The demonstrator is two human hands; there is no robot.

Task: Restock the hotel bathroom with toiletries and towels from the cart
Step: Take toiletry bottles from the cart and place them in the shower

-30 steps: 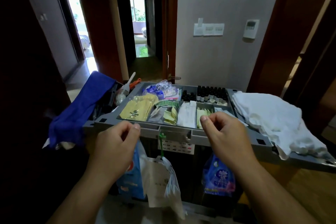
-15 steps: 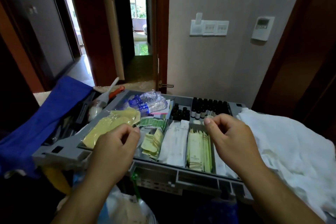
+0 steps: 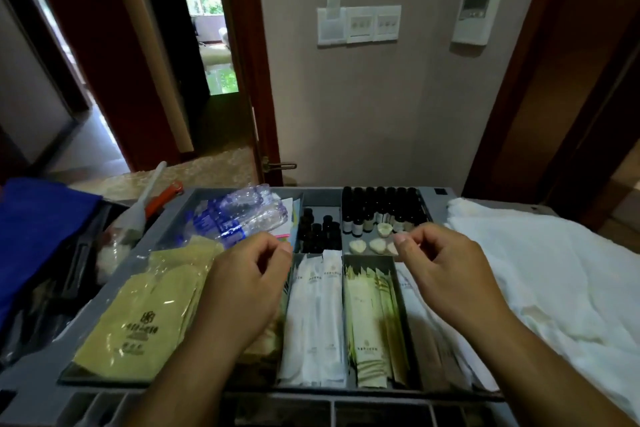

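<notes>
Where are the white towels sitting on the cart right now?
In the head view, the white towels lie heaped on the right side, beside the gray organizer tray and just right of the right hand.

The grey cart tray (image 3: 41, 380) holds flat olive packets (image 3: 138, 315) at left, white sachets (image 3: 318, 315) beside green-striped sachets (image 3: 367, 315), upright dark bottles (image 3: 381, 204) behind, and crumpled white towels (image 3: 540, 274) heaped at right.
</notes>
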